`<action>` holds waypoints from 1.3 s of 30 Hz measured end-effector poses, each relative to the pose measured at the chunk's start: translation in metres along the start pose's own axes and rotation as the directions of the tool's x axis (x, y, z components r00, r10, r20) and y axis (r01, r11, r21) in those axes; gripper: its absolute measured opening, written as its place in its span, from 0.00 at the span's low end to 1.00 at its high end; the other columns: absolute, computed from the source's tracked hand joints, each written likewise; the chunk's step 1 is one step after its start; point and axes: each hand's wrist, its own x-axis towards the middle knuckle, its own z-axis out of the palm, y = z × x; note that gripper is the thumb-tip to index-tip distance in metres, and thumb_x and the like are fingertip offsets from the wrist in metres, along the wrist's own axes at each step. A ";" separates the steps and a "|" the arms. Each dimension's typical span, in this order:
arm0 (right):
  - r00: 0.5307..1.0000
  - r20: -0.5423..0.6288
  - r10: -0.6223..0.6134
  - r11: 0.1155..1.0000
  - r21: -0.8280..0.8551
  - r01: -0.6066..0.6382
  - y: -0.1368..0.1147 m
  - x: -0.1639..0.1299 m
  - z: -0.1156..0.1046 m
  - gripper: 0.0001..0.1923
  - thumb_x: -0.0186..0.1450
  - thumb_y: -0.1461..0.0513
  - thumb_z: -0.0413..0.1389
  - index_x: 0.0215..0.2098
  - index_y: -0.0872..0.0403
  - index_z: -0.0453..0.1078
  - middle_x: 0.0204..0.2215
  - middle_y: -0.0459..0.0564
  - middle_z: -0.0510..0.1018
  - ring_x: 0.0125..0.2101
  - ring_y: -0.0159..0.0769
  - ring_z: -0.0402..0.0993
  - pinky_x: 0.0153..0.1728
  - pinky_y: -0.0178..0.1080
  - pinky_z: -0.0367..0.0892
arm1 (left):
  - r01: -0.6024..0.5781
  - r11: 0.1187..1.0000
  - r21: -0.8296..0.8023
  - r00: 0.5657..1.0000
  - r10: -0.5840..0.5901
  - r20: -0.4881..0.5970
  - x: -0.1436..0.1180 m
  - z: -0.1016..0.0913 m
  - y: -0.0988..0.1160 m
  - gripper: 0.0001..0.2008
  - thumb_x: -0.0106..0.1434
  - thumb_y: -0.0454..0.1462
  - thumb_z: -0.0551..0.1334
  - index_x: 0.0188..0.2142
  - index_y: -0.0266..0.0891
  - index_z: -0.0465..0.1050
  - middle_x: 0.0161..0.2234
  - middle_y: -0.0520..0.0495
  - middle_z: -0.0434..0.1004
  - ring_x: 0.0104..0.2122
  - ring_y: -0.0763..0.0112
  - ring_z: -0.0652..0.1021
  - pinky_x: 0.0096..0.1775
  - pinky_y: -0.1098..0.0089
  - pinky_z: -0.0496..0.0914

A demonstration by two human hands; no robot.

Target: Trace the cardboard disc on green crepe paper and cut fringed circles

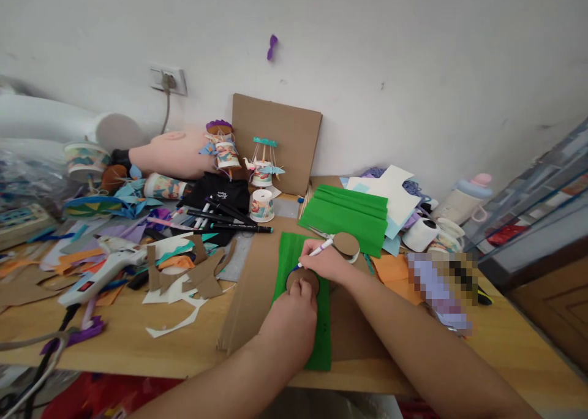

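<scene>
White wall stands behind a wooden surface [138, 339] full of craft stuff. Only the head view shows it, looking down at two bare arms.

The left hand [294, 321] is curled shut, and its fingers press down on a small brown cardboard circle [303, 279]. The circle lies on a green sheet of paper [321, 339]. The green sheet lies on a flat piece of brown cardboard [250, 290] near the front edge of the surface.

The right hand [328, 263] is closed around a white pen [316, 252]. The blue tip of the pen touches the edge of the circle, on its left side. The two hands are just beside each other.

Behind the right hand sits a roll of tape [346, 245] with a brown round top. Scissors [320, 233] lie beside it. A folded stack of green paper [349, 214] is behind those, with white sheets near it.

On the left lies a white glue gun [98, 272]. Near it are brown and white paper scraps [184, 278]. Black markers [229, 220] lie farther back, beside a little paper cup [262, 205]. A big brown board [275, 140] leans on the wall. A wall socket [168, 79] has a cord plugged in.

On the right, one spot is blurred and I cannot tell what it is.
</scene>
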 end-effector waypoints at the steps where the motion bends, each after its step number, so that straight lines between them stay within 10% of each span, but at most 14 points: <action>1: 1.000 -0.014 0.007 1.000 -0.007 -0.007 -0.001 -0.001 -0.002 0.09 0.50 0.69 0.55 0.17 0.52 0.61 0.13 0.36 0.62 0.20 0.27 0.57 0.21 0.31 0.49 | -0.001 1.000 -0.011 1.000 0.002 0.022 0.000 -0.002 -0.001 0.25 0.60 0.31 0.57 0.56 0.22 0.69 0.52 0.22 0.71 0.51 0.46 0.73 0.40 0.61 0.74; 39: 0.963 -0.271 -0.012 0.994 0.101 0.041 0.027 -0.056 -0.017 0.07 0.49 0.63 0.54 0.16 0.50 0.59 0.12 0.39 0.62 0.17 0.30 0.58 0.18 0.33 0.51 | 0.034 0.990 -0.138 0.999 -0.029 0.038 0.003 -0.007 -0.009 0.25 0.56 0.27 0.55 0.55 0.30 0.67 0.46 0.33 0.73 0.43 0.55 0.75 0.33 0.67 0.73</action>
